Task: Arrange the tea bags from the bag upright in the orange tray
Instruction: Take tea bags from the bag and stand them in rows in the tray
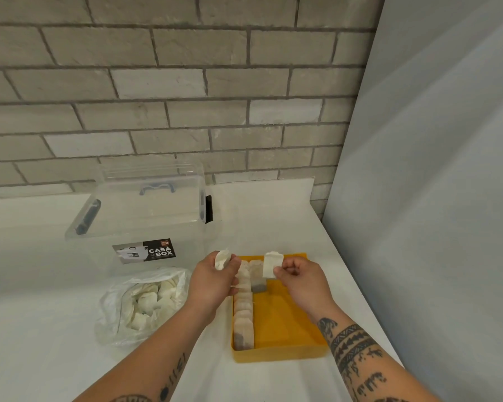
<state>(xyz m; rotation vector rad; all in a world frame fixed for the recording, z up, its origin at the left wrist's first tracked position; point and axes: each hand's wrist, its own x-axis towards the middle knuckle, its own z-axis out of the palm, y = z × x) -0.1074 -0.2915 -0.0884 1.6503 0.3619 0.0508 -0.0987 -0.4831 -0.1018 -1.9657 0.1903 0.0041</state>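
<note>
Hovering above the tray (pixel 288 320), a tea bag (pixel 222 259) is pinched by the left hand (pixel 212 278), a second tea bag (pixel 272 264) by the right hand (pixel 299 278). An upright row (pixel 243 314) is packed along the tray's left wall; others lie in the plastic bag (pixel 143 303).

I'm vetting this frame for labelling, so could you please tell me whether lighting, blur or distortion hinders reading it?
Head view: soft, even light, faint shadows; wide-angle bend curves the lines of the brick wall; the left tea bag in the left hand and right tea bag in the right hand look slightly soft; the orange tray and its row read clearly.
</note>
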